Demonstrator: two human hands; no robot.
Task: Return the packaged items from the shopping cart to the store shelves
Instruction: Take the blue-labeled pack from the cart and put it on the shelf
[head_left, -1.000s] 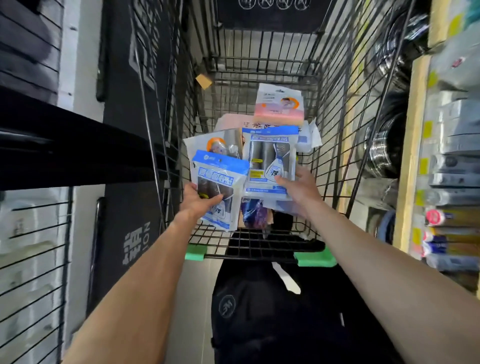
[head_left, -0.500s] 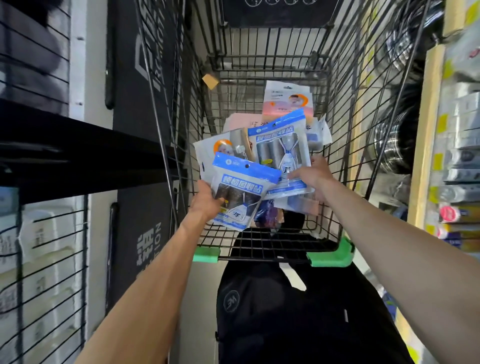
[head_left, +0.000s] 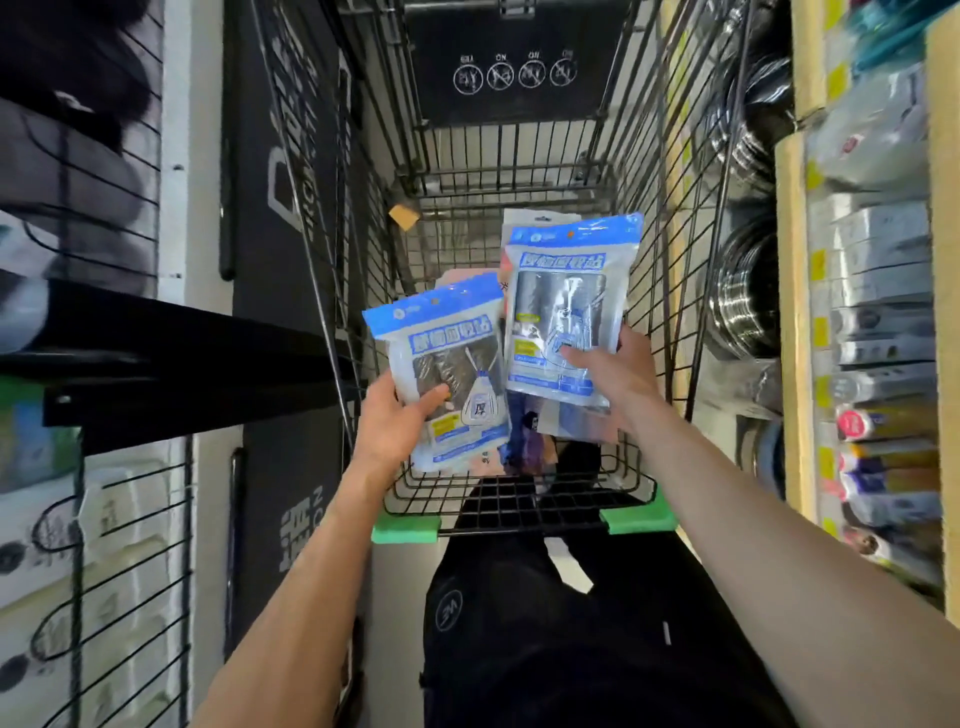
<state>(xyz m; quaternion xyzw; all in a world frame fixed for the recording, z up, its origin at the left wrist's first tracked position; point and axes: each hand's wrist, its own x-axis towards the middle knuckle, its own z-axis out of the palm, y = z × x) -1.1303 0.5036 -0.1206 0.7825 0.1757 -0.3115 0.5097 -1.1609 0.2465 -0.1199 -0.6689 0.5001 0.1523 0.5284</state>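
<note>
Over the black wire shopping cart (head_left: 519, 171) I hold two blue-and-white packages. My left hand (head_left: 395, 421) grips the lower left corner of one blue-topped package (head_left: 452, 358). My right hand (head_left: 615, 371) grips the lower right edge of a second, taller blue-topped package (head_left: 563, 291), held higher and tilted slightly right. More packaged items lie in the cart beneath them, mostly hidden; a pink edge and a dark blue item (head_left: 524, 441) show between and below the two packages.
Wooden shelves (head_left: 795, 322) with boxed and tubed goods (head_left: 883, 291) line the right. A black shelf (head_left: 171, 358) and wire-fronted racks (head_left: 104, 571) stand on the left. Green cart handle ends (head_left: 639, 519) sit near my body. Coiled metal goods (head_left: 748, 291) hang beside the cart.
Both hands have lifted their packages up out of the cart pile, the right one higher. The camera tilted, showing more of the cart's front panel.
</note>
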